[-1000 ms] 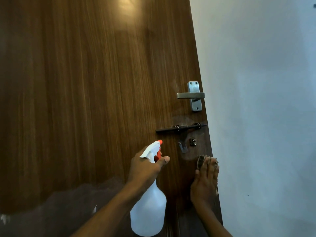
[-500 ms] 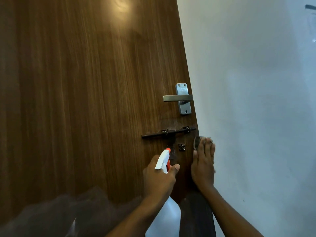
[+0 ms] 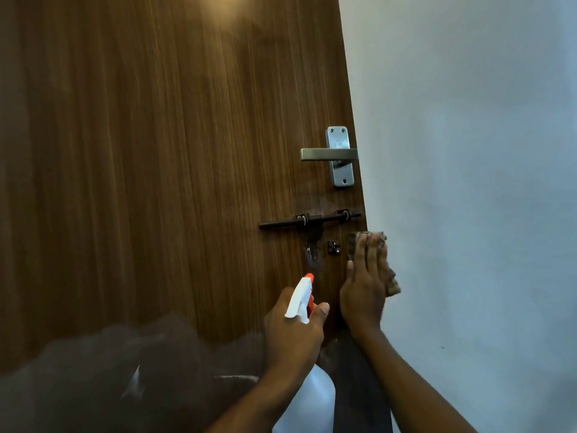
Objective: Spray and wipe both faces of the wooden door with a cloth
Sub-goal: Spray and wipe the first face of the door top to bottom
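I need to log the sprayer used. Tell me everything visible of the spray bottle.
The spray bottle has a white plastic trigger head with an orange nozzle tip and orange trigger, over a translucent whitish body that runs off the bottom edge. The left hand grips its neck, hiding it. It is held roughly upright, close to the wooden door, nozzle aimed at it below the slide bolt. Fill level cannot be told.

The door (image 3: pixel 162 170) is brown with vertical grain, handle (image 3: pixel 331 154) silver, sprayer (image 3: pixel 300 300) white and orange, cloth (image 3: pixel 392 281) mottled brown.
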A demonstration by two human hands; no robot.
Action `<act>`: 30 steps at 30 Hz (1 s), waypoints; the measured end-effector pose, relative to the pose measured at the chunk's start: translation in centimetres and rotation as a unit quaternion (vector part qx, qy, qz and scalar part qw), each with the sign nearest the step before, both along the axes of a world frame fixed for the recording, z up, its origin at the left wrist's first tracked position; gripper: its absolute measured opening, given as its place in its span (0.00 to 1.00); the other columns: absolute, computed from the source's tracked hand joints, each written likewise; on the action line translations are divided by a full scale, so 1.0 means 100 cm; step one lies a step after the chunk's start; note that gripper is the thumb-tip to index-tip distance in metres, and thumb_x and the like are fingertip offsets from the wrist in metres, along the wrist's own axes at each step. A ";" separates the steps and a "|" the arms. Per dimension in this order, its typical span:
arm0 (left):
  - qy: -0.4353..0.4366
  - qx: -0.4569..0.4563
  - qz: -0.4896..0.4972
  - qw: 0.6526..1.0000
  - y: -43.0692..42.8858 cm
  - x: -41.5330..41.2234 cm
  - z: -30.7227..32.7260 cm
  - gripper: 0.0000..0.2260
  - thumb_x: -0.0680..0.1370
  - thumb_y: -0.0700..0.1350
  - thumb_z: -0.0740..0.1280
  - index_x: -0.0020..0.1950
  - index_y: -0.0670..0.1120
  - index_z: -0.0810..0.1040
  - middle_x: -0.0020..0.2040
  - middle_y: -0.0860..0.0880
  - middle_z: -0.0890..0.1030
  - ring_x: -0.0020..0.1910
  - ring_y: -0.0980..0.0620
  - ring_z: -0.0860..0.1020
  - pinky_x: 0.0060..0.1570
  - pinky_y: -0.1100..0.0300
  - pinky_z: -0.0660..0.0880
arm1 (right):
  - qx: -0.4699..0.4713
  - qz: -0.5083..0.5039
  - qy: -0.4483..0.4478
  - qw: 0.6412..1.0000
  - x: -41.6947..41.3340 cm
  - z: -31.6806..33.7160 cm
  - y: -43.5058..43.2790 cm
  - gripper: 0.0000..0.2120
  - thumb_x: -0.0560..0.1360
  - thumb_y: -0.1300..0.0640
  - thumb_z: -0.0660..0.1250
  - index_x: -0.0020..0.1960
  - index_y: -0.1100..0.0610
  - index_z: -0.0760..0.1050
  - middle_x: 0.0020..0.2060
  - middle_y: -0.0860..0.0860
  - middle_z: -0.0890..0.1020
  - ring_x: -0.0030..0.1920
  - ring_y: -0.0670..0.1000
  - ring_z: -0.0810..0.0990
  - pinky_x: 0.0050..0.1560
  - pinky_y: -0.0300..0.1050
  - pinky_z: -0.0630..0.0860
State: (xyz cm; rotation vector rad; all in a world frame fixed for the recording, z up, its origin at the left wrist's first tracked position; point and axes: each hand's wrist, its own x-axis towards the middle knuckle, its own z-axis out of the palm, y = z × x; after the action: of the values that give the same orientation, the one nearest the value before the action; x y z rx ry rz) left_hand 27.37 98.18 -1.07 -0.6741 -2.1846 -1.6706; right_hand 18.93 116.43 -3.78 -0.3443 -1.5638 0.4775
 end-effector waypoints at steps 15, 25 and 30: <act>-0.040 0.024 0.032 0.998 -0.048 -0.010 -0.042 0.25 0.73 0.50 0.69 0.68 0.47 0.68 0.64 0.49 0.74 0.55 0.56 0.72 0.51 0.70 0.66 | 0.198 -0.033 -0.029 0.979 -0.013 -0.056 -0.097 0.22 0.83 0.48 0.57 0.75 0.53 0.70 0.74 0.54 0.71 0.77 0.62 0.64 0.73 0.65 0.63; -0.108 0.064 -0.023 0.992 -0.046 -0.020 -0.084 0.23 0.72 0.49 0.71 0.64 0.49 0.68 0.65 0.50 0.74 0.59 0.55 0.73 0.56 0.69 0.65 | -0.093 -0.002 -0.025 0.995 0.010 -0.067 -0.022 0.28 0.84 0.48 0.47 0.82 0.49 0.47 0.82 0.50 0.49 0.81 0.56 0.48 0.76 0.69 0.54; -0.078 0.049 -0.008 0.996 -0.038 -0.029 -0.097 0.24 0.72 0.51 0.70 0.67 0.51 0.68 0.59 0.58 0.73 0.55 0.59 0.72 0.49 0.77 0.64 | 0.241 -0.042 -0.080 0.966 0.002 -0.122 -0.043 0.26 0.84 0.48 0.51 0.80 0.53 0.58 0.79 0.57 0.62 0.80 0.62 0.56 0.76 0.65 0.58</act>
State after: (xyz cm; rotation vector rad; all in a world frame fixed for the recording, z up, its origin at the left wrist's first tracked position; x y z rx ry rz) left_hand 24.46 94.36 -10.76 -0.5522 -2.1882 -1.8831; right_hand 19.15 112.11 -16.02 -0.0738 -1.7556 -0.0055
